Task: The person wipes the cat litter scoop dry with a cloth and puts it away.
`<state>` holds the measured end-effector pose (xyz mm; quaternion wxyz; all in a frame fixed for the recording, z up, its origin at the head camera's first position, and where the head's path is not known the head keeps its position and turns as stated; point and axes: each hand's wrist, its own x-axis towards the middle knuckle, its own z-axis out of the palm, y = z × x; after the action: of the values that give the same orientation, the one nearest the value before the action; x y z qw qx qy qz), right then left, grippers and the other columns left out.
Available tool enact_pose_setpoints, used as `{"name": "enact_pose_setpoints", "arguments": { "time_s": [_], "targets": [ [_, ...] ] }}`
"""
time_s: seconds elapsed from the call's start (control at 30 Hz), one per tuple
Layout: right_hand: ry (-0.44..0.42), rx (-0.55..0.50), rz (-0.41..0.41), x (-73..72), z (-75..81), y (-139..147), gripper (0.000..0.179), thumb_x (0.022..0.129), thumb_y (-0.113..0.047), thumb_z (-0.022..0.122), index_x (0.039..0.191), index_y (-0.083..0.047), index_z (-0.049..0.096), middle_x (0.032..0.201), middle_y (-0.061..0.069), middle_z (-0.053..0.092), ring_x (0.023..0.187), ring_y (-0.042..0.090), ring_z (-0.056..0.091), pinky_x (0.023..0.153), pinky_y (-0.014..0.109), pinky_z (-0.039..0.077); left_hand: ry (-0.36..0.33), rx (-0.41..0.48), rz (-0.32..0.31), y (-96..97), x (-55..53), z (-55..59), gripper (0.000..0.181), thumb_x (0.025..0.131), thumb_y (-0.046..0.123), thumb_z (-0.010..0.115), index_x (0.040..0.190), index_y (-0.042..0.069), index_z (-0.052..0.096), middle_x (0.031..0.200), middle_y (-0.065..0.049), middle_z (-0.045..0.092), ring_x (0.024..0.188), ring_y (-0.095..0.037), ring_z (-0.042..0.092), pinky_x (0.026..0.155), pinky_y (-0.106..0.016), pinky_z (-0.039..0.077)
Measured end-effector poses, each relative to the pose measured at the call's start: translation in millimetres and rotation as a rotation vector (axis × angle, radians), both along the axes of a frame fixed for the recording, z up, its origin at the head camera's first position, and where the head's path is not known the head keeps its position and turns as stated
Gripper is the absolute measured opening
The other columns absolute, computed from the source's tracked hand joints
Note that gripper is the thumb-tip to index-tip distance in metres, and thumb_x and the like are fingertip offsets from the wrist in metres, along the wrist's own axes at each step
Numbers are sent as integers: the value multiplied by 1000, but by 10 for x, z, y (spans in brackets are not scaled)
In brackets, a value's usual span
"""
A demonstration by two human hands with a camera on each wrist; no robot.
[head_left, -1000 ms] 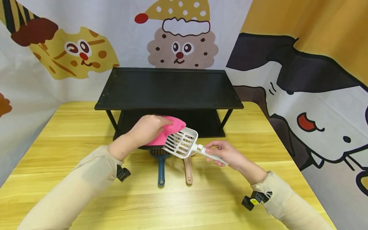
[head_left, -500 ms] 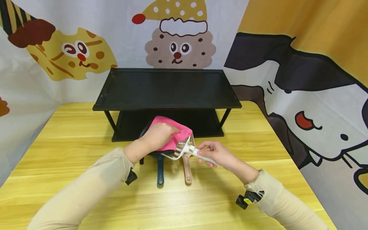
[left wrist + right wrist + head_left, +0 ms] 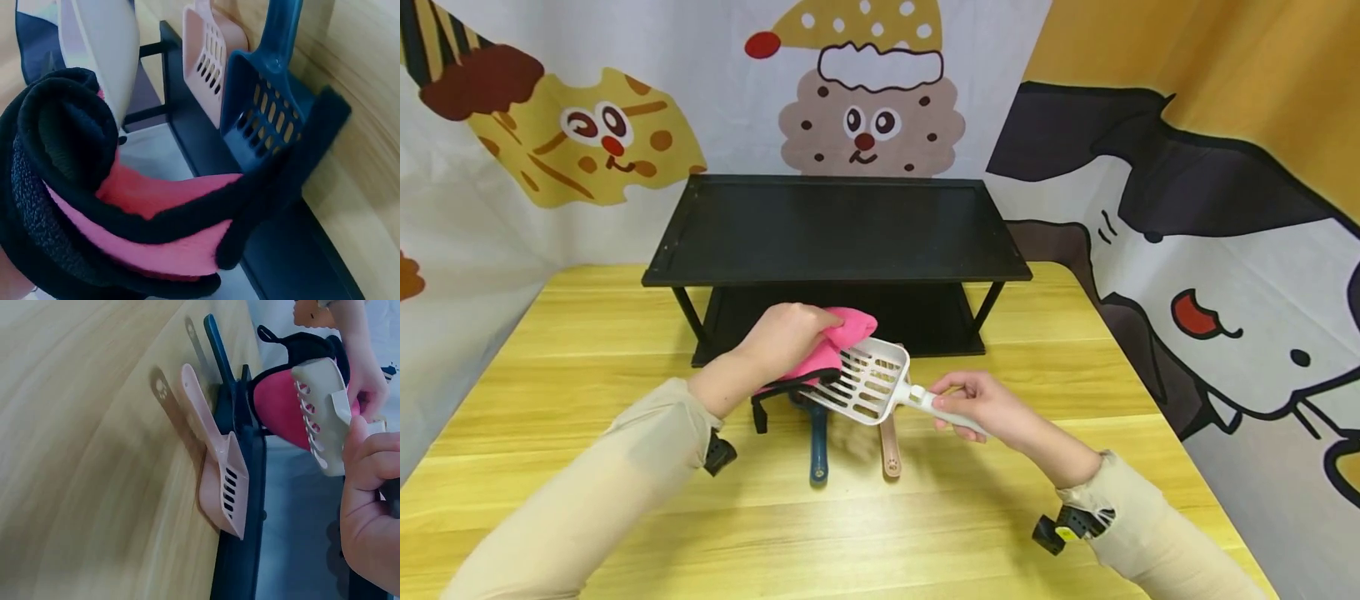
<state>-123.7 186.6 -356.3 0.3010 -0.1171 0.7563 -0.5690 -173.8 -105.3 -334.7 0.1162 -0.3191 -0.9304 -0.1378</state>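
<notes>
My right hand [image 3: 981, 406] grips the handle of a white slotted litter scoop [image 3: 891, 367], held above the table with its head toward the left. My left hand [image 3: 784, 337] pinches a pink cloth [image 3: 852, 327] with black edging against the far left part of the scoop's head. In the left wrist view the cloth [image 3: 156, 203] is folded, a black strap dangling from it. Below lie a blue scoop [image 3: 275, 87] and a pale pink scoop [image 3: 215, 481], side by side. In the head view mostly their handles show, the heads being covered by the white scoop and the cloth.
A black two-tier rack [image 3: 838, 229] stands behind the scoops at the back of the wooden table [image 3: 760, 525]. The heads of the lower scoops are close to its front edge. A printed curtain [image 3: 730, 100] hangs behind and along the sides.
The cloth slides right across the white scoop's head toward its handle, then back left, uncovering the slots. The right hand shifts slightly left and back, still holding the scoop.
</notes>
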Motion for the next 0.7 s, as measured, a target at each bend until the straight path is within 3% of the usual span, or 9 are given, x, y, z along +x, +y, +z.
{"name": "enact_pose_setpoints", "arguments": {
  "time_s": [0.23, 0.33, 0.5, 0.63, 0.7],
  "targets": [
    [-121, -54, -1, 12, -60, 176, 32, 97, -19, 45, 113, 10, 46, 65, -4, 61, 44, 1, 47, 41, 14, 36, -91, 97, 58, -294, 111, -8, 28, 81, 5, 69, 109, 5, 69, 106, -12, 70, 95, -26, 67, 85, -40, 53],
    [-163, -113, -25, -20, -77, 182, 27, 100, -23, 40, 107, 3, 45, 64, -6, 57, 44, 0, 45, 42, 14, 36, -117, 145, 77, -346, 169, -6, 29, 80, 3, 70, 109, 4, 69, 104, -13, 70, 87, -24, 68, 80, -38, 54],
    [-207, -199, -103, -45, -60, 34, 21, 103, -24, 32, 102, -5, 40, 64, -7, 54, 43, 1, 42, 41, 14, 34, -112, 200, 40, -213, 255, -14, 28, 78, 4, 72, 106, 6, 71, 98, -11, 72, 66, -15, 56, 61, -27, 47],
    [-251, -266, -140, -17, -19, -156, 18, 103, -22, 28, 99, -7, 38, 63, -6, 52, 42, 1, 41, 39, 13, 33, -69, 211, 15, -71, 292, -68, 28, 76, 7, 75, 104, 5, 72, 97, -9, 72, 71, -15, 64, 66, -29, 53],
    [-265, -287, -135, 0, -3, -224, 17, 103, -21, 26, 96, -9, 36, 63, -6, 50, 41, 1, 40, 39, 14, 32, -54, 217, 44, -35, 295, -94, 27, 77, 7, 75, 103, 5, 72, 96, -10, 73, 74, -18, 67, 69, -32, 55]
  ]
}}
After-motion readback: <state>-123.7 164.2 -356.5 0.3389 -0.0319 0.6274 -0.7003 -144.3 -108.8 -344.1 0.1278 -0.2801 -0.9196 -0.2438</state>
